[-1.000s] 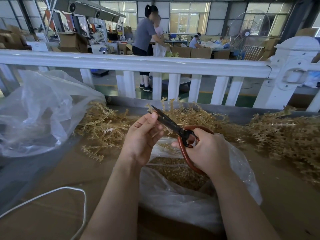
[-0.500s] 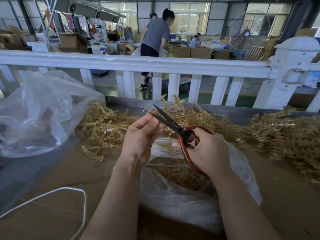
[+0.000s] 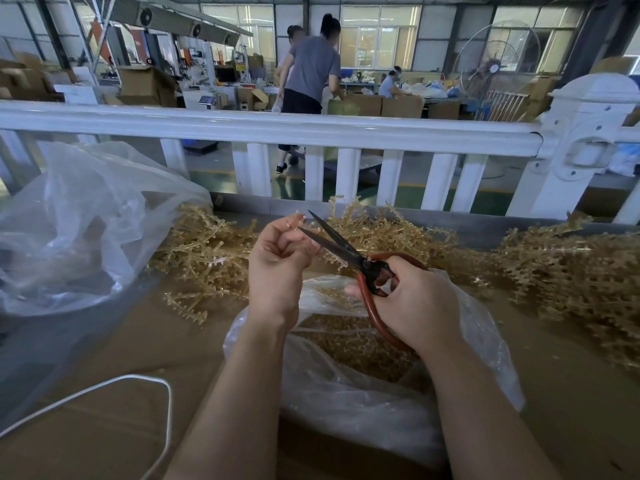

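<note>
Left hand (image 3: 277, 263) pinches a plastic sprig (image 3: 298, 218); right hand (image 3: 417, 308) grips scissors (image 3: 341, 247) above the near bag (image 3: 346, 403), its mouth open. Blades gape wider than a second ago.

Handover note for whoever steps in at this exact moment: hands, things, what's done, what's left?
Hands: left hand pinches a small plastic sprue piece at the open blades; right hand grips the red-handled scissors.
Things: clear bag lies under the hands; uncut sprue piles lie behind it, to left and right.
Done: many cut pieces are in the bag.
Left: snip this piece, then probably work through the piles.
</note>
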Motion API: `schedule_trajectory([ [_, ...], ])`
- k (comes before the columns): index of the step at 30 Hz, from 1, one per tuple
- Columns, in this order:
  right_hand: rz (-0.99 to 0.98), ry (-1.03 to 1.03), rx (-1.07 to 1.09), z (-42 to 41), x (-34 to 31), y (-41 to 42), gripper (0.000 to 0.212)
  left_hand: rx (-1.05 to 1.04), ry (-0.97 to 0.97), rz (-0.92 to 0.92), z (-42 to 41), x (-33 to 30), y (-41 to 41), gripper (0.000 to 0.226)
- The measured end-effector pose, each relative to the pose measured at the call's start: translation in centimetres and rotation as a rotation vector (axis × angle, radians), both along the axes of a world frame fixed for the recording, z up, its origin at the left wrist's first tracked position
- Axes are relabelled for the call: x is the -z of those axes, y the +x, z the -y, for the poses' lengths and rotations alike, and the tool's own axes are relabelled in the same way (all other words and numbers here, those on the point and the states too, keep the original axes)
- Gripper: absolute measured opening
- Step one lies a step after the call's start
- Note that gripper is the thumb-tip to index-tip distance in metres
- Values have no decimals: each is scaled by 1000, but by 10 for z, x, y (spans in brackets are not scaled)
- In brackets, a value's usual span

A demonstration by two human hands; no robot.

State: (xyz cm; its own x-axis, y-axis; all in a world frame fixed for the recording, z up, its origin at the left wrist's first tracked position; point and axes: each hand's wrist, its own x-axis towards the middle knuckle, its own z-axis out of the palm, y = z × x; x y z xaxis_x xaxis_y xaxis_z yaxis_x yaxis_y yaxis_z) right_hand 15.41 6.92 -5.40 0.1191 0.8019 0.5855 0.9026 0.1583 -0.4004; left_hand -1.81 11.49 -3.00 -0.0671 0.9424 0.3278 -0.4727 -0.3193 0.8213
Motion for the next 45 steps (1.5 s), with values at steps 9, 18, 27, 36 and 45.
schedule_trajectory([
  [9,-5,-1,3,1,0,1,69,45,-16,4,4,-3,0,37],
  [18,20,-3,30,1,-4,-1,67,73,-26,-36,5,-3,0,24],
  [27,26,-20,-4,3,-8,-3,69,63,-19,-39,2,-1,-3,33],
  [36,23,32,10,3,-6,-1,63,99,-25,-65,5,-3,-2,19],
  [45,9,110,-14,4,-3,-1,62,177,-50,-32,6,-5,-2,19],
])
